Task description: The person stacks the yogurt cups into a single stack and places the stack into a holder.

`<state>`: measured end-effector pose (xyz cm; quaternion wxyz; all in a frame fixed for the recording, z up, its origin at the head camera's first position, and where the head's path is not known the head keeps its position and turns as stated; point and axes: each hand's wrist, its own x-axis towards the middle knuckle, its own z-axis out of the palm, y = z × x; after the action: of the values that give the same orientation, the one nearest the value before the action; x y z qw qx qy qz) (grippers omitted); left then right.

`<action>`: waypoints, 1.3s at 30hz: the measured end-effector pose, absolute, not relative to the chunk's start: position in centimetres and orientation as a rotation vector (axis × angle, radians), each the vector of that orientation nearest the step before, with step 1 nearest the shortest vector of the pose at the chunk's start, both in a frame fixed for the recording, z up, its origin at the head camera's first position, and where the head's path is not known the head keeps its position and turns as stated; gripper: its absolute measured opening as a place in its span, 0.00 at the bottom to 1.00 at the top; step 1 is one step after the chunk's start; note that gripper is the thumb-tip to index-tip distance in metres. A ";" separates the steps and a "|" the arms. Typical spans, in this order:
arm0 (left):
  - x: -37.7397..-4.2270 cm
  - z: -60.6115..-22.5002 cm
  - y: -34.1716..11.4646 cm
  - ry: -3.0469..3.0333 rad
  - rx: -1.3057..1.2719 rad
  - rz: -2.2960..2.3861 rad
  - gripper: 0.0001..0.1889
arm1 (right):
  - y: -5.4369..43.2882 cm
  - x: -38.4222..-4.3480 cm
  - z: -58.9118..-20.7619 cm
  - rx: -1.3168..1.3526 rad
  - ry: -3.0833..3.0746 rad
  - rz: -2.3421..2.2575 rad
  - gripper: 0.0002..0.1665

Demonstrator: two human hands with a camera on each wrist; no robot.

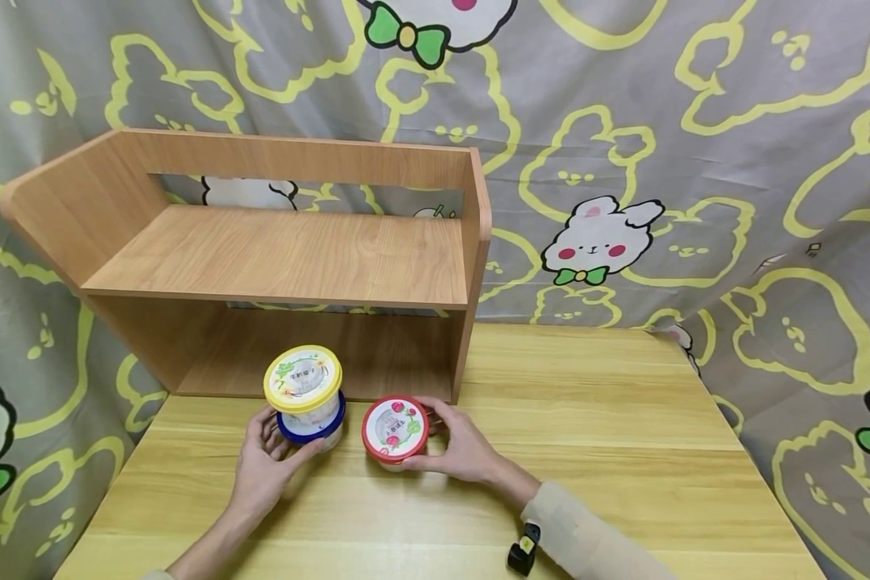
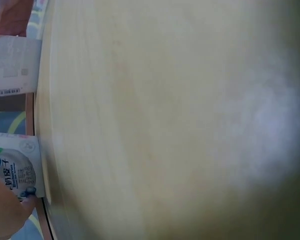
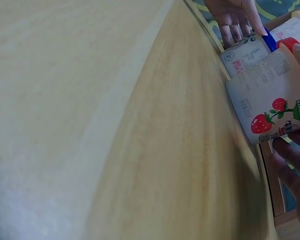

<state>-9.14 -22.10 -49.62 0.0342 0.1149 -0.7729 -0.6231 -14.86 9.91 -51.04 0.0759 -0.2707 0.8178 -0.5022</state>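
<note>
Two tubs stand stacked in front of the shelf: a yellow-lidded tub (image 1: 303,377) on top of a blue-lidded tub (image 1: 333,440) with blueberries printed on its side. My left hand (image 1: 259,469) holds the lower, blue-lidded tub, thumb on the near side and fingers around the left. Just right of the stack is a red-lidded tub (image 1: 395,428), strawberries on its wall. My right hand (image 1: 466,445) grips it from the right, thumb in front and fingers behind. In the right wrist view the strawberry tub (image 3: 270,95) partly covers the blue-lidded one (image 3: 246,56).
A two-level wooden shelf (image 1: 283,250) stands at the back left of the wooden table (image 1: 609,451). Its lower front edge lies just behind the tubs. A patterned curtain (image 1: 732,161) surrounds the table. A small black device (image 1: 524,550) sits by the right sleeve.
</note>
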 end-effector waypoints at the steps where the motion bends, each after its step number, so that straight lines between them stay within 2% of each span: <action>1: -9.1 -49.6 -22.1 -2.377 0.350 -1.915 0.54 | 9.9 -14.9 -51.1 -0.815 2.450 -1.506 0.53; 18: -9.1 -49.6 -21.9 -2.359 0.323 -1.912 0.52 | 9.2 -15.1 -51.0 -0.857 2.480 -1.457 0.56; 39: -9.1 -49.9 -22.0 -2.359 0.340 -1.914 0.53 | 10.1 -14.9 -49.8 -0.847 2.481 -1.522 0.54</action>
<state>-9.07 -21.99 -49.86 0.0424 0.1112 -0.7709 -0.6257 -14.92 10.15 -49.78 0.0551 -0.2789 0.8172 -0.5013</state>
